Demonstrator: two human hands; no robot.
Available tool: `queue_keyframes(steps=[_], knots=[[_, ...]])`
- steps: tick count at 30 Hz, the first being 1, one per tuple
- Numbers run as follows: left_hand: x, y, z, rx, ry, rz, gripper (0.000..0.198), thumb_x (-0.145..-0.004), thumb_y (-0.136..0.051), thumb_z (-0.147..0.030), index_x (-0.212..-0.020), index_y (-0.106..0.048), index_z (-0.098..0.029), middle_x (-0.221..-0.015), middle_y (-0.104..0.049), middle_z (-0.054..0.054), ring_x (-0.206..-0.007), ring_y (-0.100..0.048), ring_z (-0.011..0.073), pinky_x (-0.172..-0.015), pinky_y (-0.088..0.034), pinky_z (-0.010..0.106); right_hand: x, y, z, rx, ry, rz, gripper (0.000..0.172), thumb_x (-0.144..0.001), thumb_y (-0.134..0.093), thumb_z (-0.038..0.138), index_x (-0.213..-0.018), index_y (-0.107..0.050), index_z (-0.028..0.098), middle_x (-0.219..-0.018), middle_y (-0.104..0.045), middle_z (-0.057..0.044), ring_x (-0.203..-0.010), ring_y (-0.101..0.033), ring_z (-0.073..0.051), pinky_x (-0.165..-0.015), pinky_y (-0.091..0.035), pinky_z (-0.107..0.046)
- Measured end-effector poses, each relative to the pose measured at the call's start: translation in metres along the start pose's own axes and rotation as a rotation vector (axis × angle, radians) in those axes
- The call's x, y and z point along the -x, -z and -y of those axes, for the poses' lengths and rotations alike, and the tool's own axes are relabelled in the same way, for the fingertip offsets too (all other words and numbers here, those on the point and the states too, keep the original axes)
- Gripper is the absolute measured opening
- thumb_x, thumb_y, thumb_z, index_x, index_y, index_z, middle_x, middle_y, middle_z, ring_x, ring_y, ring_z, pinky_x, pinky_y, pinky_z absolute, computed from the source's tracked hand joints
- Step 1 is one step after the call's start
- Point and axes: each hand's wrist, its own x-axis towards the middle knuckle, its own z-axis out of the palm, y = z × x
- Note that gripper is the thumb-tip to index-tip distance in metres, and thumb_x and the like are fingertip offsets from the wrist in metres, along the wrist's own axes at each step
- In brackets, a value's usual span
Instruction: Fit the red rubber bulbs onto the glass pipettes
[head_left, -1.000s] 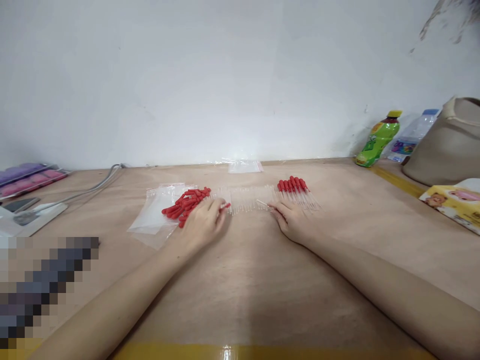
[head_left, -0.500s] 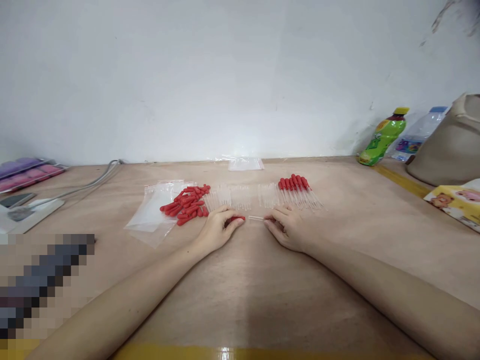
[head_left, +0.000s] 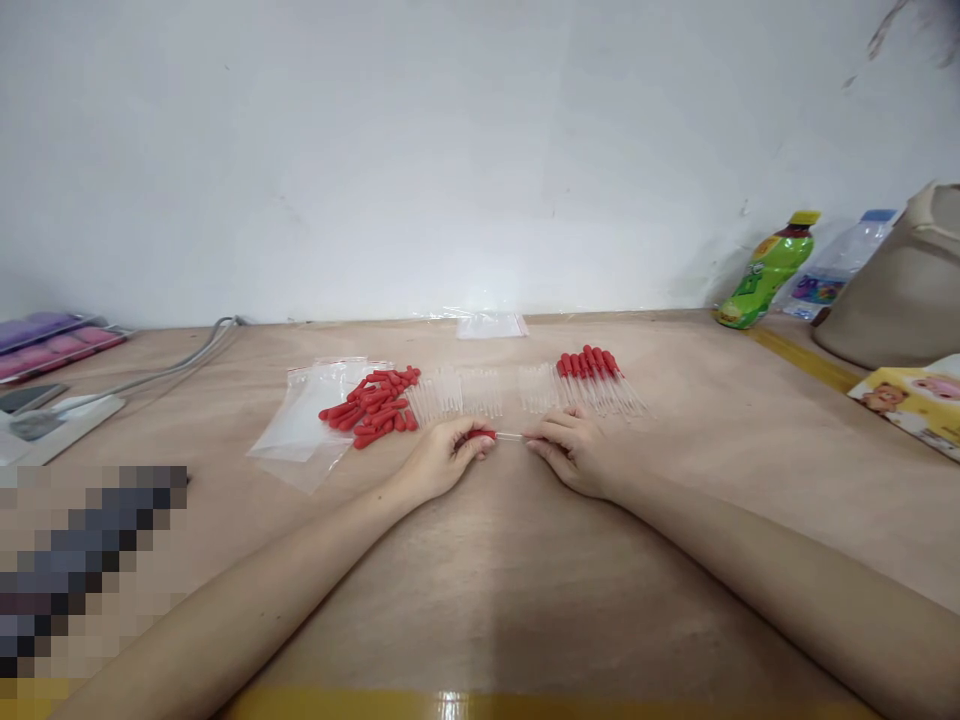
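Note:
My left hand pinches a red rubber bulb low over the wooden table. My right hand pinches a thin clear tube, whose left end meets the bulb between the two hands. Just behind the hands lies a row of loose clear tubes. A heap of loose red bulbs sits behind the left hand. Several droppers with red bulbs fitted lie behind the right hand.
Clear zip bags lie left of the bulbs and another bag by the wall. A green bottle, a water bottle, a beige bag and a printed box stand right. Cables and purple trays lie left.
Both hands drew back from the piles toward me, the left with a red bulb, the right with a clear tube. The two pieces have come together end to end between the hands.

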Motion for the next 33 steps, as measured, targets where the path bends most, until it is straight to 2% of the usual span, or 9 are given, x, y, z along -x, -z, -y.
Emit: queue_keyframes(steps=[6, 13, 20, 24, 27, 33], knots=[[0.003, -0.001, -0.001, 0.017, 0.002, 0.050, 0.020, -0.083, -0.048, -0.029, -0.089, -0.060, -0.015, -0.069, -0.060, 0.000, -0.059, -0.057, 0.0092, -0.058, -0.046, 0.021, -0.003, 0.007, 0.002, 0.022, -0.023, 0.048, 0.019, -0.086, -0.044, 0.021, -0.087, -0.063, 0.019, -0.074, -0.061, -0.001, -0.065, -0.051, -0.010, -0.071, -0.030, -0.028], [0.002, -0.002, 0.000, -0.101, -0.020, 0.010, 0.024, -0.082, -0.048, -0.034, -0.086, -0.063, -0.016, -0.065, -0.062, 0.000, -0.054, -0.055, 0.0096, -0.054, -0.045, 0.020, -0.002, 0.005, 0.013, 0.304, 0.028, -0.065, 0.021, -0.084, -0.043, 0.018, -0.082, -0.064, 0.018, -0.070, -0.060, -0.003, -0.061, -0.049, -0.012, -0.069, -0.029, -0.030], [0.000, 0.003, 0.003, -0.221, -0.180, -0.131, 0.025, -0.081, -0.052, -0.032, -0.100, -0.062, -0.019, -0.093, -0.067, 0.004, -0.082, -0.062, 0.0155, -0.075, -0.048, 0.027, -0.003, -0.001, 0.004, 0.189, 0.069, -0.126, 0.022, -0.087, -0.040, 0.022, -0.088, -0.061, 0.016, -0.076, -0.060, -0.006, -0.072, -0.050, -0.015, -0.069, -0.036, -0.029], [0.000, 0.003, 0.003, -0.221, -0.229, -0.116, 0.022, -0.082, -0.051, -0.029, -0.097, -0.063, -0.019, -0.092, -0.067, 0.004, -0.082, -0.062, 0.0151, -0.076, -0.048, 0.027, -0.004, 0.000, 0.001, 0.094, 0.113, -0.138, 0.020, -0.086, -0.041, 0.020, -0.092, -0.060, 0.017, -0.084, -0.061, -0.006, -0.078, -0.050, -0.016, -0.073, -0.037, -0.032], [0.003, 0.003, 0.000, -0.201, -0.246, -0.112, 0.021, -0.083, -0.050, -0.028, -0.096, -0.064, -0.019, -0.090, -0.068, 0.005, -0.079, -0.062, 0.0150, -0.072, -0.049, 0.027, -0.004, 0.000, 0.000, 0.035, 0.149, -0.132, 0.020, -0.086, -0.040, 0.018, -0.092, -0.059, 0.017, -0.080, -0.061, -0.006, -0.075, -0.050, -0.015, -0.071, -0.038, -0.032], [0.005, 0.002, -0.005, -0.185, -0.233, -0.054, 0.020, -0.083, -0.050, -0.027, -0.094, -0.064, -0.017, -0.086, -0.067, 0.005, -0.077, -0.061, 0.0141, -0.070, -0.047, 0.025, -0.003, 0.001, 0.002, 0.071, 0.171, -0.102, 0.023, -0.085, -0.040, 0.018, -0.073, -0.058, 0.016, -0.066, -0.054, -0.005, -0.067, -0.045, -0.014, -0.064, -0.035, -0.030]])
